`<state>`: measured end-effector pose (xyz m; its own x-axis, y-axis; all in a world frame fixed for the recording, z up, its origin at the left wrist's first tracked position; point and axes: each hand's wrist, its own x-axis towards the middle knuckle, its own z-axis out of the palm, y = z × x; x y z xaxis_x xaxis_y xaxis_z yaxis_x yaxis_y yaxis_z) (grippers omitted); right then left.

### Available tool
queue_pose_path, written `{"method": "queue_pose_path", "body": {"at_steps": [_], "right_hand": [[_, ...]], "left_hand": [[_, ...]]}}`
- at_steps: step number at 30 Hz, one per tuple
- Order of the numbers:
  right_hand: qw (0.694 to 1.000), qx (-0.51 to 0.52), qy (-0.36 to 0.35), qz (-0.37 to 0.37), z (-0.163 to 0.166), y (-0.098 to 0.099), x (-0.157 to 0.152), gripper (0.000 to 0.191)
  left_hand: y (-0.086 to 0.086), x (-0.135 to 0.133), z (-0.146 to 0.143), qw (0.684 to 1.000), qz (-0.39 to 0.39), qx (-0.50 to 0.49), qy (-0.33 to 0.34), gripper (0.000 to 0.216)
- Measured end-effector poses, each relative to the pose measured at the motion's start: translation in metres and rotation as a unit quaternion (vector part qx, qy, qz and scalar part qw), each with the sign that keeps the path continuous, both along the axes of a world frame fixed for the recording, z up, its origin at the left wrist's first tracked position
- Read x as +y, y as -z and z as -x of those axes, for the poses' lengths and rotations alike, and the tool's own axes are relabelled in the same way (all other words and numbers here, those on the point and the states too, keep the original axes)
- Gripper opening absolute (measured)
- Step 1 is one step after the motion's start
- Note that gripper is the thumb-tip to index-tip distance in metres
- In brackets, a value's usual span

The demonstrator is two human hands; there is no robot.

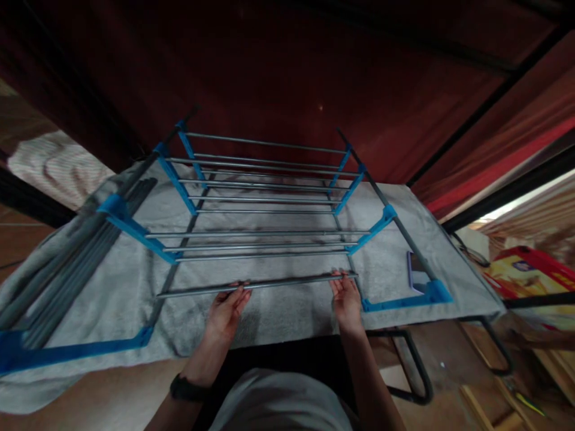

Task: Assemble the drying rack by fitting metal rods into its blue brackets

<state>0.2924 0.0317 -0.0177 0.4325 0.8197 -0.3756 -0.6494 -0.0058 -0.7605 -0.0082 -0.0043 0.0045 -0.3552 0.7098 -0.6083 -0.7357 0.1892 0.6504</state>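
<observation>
A slim grey rod (287, 282) is held crosswise near the front of a blue-bracketed rack (260, 233).

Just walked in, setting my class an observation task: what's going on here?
A person's left hand and right hand hold a metal rod between the sides of a rack. Rods span its farther blue brackets; none spans the nearest pair. More tubes lie side by side at the left, on gray cloth.
</observation>
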Motion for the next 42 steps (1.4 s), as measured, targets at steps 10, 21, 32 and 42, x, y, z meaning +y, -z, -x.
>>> {"method": "queue_pose_path", "body": {"at_steps": [10,21,32,42], "right_hand": [[0.998,0.014,0.04,0.043,-0.023,0.001,0.012,0.011],[0.999,-0.018,0.037,0.016,-0.016,0.007,0.007,0.014],[1.0,-0.013,0.001,0.001,0.014,0.009,0.001,0.024],[0.998,0.002,-0.058,0.019,0.046,0.001,-0.01,0.031]], "left_hand": [[-0.003,0.002,0.001,1.0,0.015,-0.001,0.004,0.021],[-0.006,0.001,-0.003,1.0,0.014,0.005,0.009,0.019],[-0.008,0.003,-0.009,0.999,0.036,0.003,-0.01,0.022],[-0.013,0.001,-0.022,0.999,0.041,-0.006,0.005,0.022]]}}
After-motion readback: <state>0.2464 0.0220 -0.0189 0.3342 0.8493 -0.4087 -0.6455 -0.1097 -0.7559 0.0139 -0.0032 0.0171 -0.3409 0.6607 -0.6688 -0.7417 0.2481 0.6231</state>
